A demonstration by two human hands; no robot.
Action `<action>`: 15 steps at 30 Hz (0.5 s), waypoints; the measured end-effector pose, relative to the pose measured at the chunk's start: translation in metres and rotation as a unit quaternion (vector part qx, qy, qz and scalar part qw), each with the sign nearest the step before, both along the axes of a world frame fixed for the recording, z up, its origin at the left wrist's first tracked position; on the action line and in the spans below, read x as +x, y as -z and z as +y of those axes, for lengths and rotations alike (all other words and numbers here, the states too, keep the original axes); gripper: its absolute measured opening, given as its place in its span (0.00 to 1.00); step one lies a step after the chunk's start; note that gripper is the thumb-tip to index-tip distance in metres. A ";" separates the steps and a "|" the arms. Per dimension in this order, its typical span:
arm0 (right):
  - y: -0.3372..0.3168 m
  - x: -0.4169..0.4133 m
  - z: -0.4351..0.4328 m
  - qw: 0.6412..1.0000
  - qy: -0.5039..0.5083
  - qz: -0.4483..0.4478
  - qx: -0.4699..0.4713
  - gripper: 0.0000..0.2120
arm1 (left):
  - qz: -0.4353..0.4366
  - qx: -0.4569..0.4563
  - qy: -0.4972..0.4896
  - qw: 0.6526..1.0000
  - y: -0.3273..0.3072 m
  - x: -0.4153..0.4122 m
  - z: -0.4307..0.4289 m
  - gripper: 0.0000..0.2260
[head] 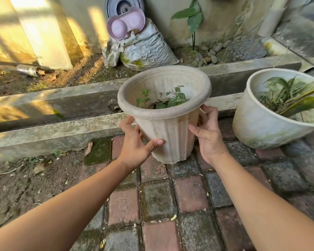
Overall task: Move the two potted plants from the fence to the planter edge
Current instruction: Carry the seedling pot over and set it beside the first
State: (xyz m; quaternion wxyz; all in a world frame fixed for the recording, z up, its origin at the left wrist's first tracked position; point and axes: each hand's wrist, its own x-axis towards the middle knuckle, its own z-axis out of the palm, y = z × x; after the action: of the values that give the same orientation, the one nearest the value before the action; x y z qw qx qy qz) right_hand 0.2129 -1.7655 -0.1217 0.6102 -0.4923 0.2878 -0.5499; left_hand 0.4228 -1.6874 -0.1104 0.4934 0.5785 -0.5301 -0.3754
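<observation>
Garden clutter by the wall

A crumpled grey sack (145,49) leans against the wall, a pink tray (124,24) on top; pebbles (209,53) lie nearby.

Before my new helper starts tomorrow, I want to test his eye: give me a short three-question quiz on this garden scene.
1. True or false: both hands hold the ribbed pot.
2. Where does the second pot sit? A) right of the held pot B) left of it C) on the sack
3. What pink thing lies on the sack?

Key:
1. True: the left hand and the right hand each have a grip on one side.
2. A
3. A tray.
</observation>
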 end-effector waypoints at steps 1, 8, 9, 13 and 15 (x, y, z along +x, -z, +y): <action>0.004 0.000 0.002 1.000 0.007 -0.004 0.007 0.26 | -0.008 0.006 0.007 1.000 0.002 0.001 0.000 0.65; 0.019 0.002 0.013 0.998 0.047 -0.030 0.038 0.28 | -0.035 -0.011 0.019 0.999 0.014 0.002 0.004 0.63; 0.019 0.000 0.015 0.998 0.045 -0.030 0.042 0.29 | -0.035 -0.016 0.024 0.999 0.016 0.001 0.006 0.64; 0.023 -0.007 0.026 0.997 0.050 -0.017 0.061 0.36 | -0.047 -0.026 0.040 0.998 0.021 -0.001 0.010 0.61; 0.027 -0.011 0.025 0.997 0.053 -0.009 0.051 0.30 | -0.066 -0.020 0.043 0.997 0.023 -0.001 0.006 0.55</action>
State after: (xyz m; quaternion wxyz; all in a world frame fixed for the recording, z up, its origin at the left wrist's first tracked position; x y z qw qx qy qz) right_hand 0.2021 -1.7403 -0.1489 0.6071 -0.4392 0.3356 -0.5709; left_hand 0.4223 -1.6814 -0.1339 0.4521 0.5684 -0.5938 -0.3463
